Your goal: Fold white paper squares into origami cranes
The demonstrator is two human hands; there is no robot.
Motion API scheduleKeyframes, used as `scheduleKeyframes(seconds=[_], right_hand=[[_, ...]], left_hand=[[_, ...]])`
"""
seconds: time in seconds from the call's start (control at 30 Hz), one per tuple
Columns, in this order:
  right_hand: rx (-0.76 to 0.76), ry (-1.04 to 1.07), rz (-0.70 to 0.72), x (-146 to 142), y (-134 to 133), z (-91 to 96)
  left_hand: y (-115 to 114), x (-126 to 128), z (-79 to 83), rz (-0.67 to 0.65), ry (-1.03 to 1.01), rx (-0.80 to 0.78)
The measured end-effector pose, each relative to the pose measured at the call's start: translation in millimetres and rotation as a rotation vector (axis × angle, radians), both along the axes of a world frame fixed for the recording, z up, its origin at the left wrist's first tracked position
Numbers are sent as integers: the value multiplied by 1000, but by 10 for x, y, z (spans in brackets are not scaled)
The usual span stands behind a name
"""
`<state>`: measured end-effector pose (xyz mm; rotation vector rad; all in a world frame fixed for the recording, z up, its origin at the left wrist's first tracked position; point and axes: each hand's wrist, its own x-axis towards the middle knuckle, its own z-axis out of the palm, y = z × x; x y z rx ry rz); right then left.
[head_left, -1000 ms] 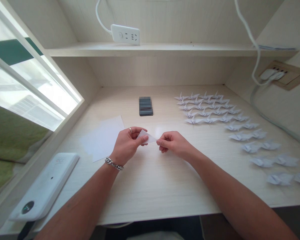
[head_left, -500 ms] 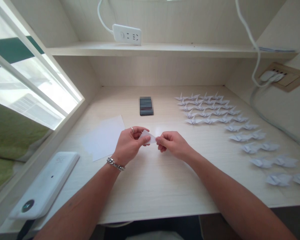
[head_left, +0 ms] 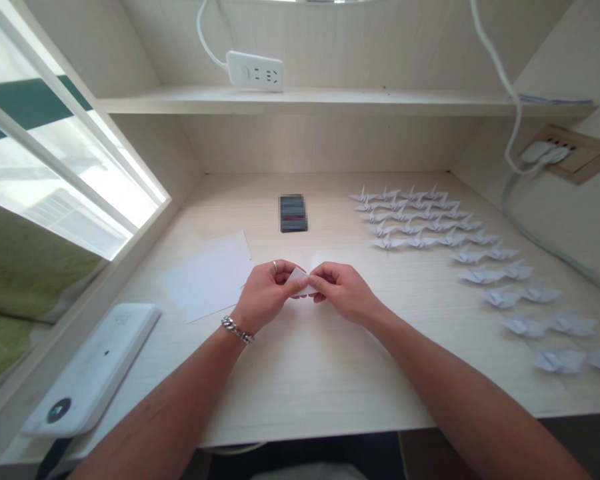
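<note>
A small folded piece of white paper (head_left: 297,274) is held between both hands above the middle of the desk. My left hand (head_left: 267,291), with a ring and a chain bracelet, pinches its left part between thumb and fingers. At its right end, my right hand (head_left: 341,288) grips the paper with thumb and fingertips. The two thumbs nearly meet, and the fingers hide much of the paper. Left of my left hand lie flat white paper sheets (head_left: 213,280).
Rows of white paper cranes (head_left: 420,240) stand at the right. A phone-like dark, blurred rectangle (head_left: 293,213) lies at the back. A white box-shaped device (head_left: 97,367) lies front left. A power strip (head_left: 255,71) rests on the shelf (head_left: 330,100); a cable (head_left: 555,247) runs along the right.
My hands have come closer together on the folded paper. My left hand has shifted slightly right and down, and its thumb now sits close to my right thumb.
</note>
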<state>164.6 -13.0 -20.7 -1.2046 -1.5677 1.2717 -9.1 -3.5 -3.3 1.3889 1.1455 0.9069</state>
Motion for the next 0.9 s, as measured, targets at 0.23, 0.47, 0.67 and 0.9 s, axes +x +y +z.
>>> scheduleKeyframes(seconds=[0.23,0.47,0.67,0.9], right_hand=[[-6,11,30,12,2,1],[42,-36,10,11,25,-57],[93,-107,-6,-11,-14,25],[91,-17,7,0,-1,27]], left_hand=[[14,0,18,52,152,85],[37,-21,2,-22,185,80],[3,33,-4,-12,245,155],[9,-9,8,-63,172,154]])
